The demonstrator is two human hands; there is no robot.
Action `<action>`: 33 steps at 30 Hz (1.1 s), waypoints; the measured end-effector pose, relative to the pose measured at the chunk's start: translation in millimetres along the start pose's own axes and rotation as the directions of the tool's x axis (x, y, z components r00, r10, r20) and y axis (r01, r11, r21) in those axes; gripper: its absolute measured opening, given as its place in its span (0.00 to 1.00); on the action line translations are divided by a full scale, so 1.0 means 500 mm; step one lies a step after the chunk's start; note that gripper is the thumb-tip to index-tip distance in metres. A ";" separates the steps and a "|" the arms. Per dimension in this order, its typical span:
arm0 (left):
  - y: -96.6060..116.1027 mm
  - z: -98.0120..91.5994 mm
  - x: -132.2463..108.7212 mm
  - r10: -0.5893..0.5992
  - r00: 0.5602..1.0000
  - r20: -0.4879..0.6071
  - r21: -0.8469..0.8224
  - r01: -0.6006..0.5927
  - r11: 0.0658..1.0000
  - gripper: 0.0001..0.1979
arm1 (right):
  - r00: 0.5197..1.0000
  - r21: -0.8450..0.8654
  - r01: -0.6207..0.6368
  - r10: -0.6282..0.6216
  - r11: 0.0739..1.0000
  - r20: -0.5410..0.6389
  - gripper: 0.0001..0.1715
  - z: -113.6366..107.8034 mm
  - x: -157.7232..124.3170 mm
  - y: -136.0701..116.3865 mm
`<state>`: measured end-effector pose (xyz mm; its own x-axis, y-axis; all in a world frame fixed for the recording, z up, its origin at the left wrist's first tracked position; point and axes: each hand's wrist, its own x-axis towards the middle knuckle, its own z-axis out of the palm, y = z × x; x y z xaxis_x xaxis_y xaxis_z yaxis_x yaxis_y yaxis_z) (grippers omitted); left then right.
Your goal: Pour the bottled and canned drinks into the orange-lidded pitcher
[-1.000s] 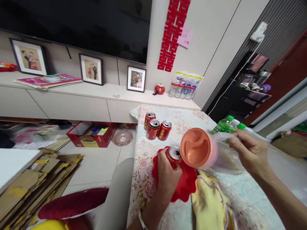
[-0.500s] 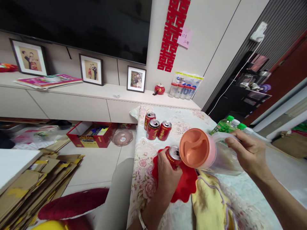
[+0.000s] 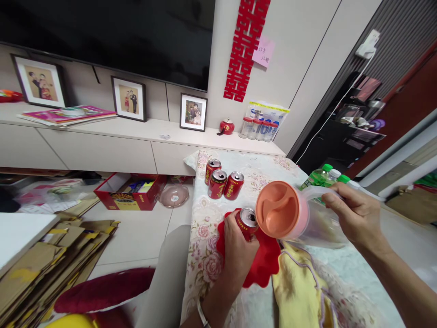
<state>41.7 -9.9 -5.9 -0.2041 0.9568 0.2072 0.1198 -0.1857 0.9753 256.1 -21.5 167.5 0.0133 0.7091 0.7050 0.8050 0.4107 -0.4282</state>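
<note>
My left hand (image 3: 239, 253) is wrapped round a red drink can (image 3: 246, 222), which stands over a red scalloped mat (image 3: 264, 262). The can's top is open. In my right hand (image 3: 357, 216) is the handle of a clear plastic pitcher (image 3: 319, 225) with an orange lid (image 3: 277, 208). The pitcher is tipped on its side, its lid facing the can at about rim height. Whether liquid flows between them I cannot tell. Behind my left hand stand three more red cans (image 3: 234, 186), at least two of them opened.
A yellow cloth (image 3: 295, 284) lies in front of the pitcher on the flowered tablecloth (image 3: 208, 248). Green-capped bottles (image 3: 319, 175) stand at the table's right edge. Beyond the table, a white cabinet (image 3: 129, 141) carries picture frames and lidded jars (image 3: 257, 129). A red box (image 3: 129, 193) sits on the floor.
Almost nothing differs. Both hands keep their grips, and the pitcher stays tipped beside the can; the view has shifted very slightly.
</note>
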 end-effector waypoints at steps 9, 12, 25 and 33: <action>-0.001 -0.001 0.001 -0.019 1.000 0.023 0.009 0.019 1.000 0.34 | 1.000 0.005 0.017 -0.017 1.000 0.006 0.22 -0.001 0.006 -0.006; 0.000 -0.002 0.001 -0.022 0.999 0.026 0.013 0.022 1.000 0.34 | 1.000 0.005 0.021 -0.021 1.000 0.012 0.21 -0.002 0.008 -0.008; 0.005 -0.004 0.002 -0.030 0.999 0.035 0.023 0.029 0.999 0.34 | 0.999 -0.016 0.048 -0.048 0.999 0.013 0.21 -0.006 0.012 -0.020; 0.003 -0.004 0.002 -0.008 1.000 0.026 0.035 0.007 0.999 0.33 | 0.999 -0.015 0.040 -0.039 0.999 0.013 0.21 -0.006 0.013 -0.020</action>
<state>39.9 -9.7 -4.0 -0.1798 0.9637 0.1973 0.1522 -0.1709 0.9735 249.8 -22.5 178.0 -0.0259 0.6996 0.7141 0.8140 0.4295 -0.3912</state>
